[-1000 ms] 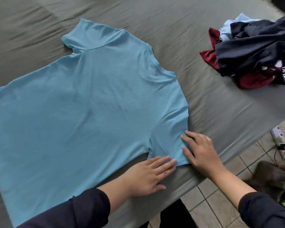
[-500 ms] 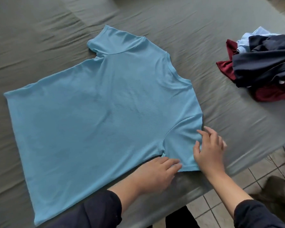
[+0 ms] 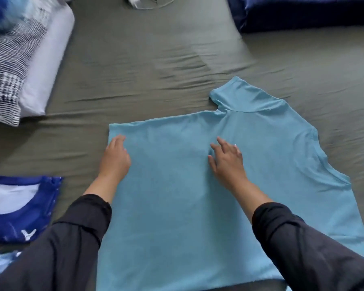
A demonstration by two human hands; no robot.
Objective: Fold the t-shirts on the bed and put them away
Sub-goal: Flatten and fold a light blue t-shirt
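Observation:
A light blue t-shirt [image 3: 177, 196] lies spread flat on the grey-green bed sheet [image 3: 156, 59], its collar toward the right and one sleeve pointing to the far side. My left hand [image 3: 116, 158] rests near the shirt's far hem corner with its fingers on the cloth. My right hand [image 3: 227, 160] lies flat on the middle of the shirt's far side, fingers spread. Neither hand holds anything. A folded dark blue t-shirt [image 3: 19, 208] with a white collar lining sits on the sheet at the left.
Striped and white pillows [image 3: 19, 66] lie at the far left. A dark blue pillow or blanket [image 3: 303, 11] sits at the far right. Another pale blue cloth [image 3: 0, 265] shows at the lower left edge. A white cord [image 3: 147, 3] lies at the top.
Both hands left the near sleeve and moved across to the shirt's far side. The view swung left, so the pile of dark clothes is out of sight and the pillows and folded shirt appear.

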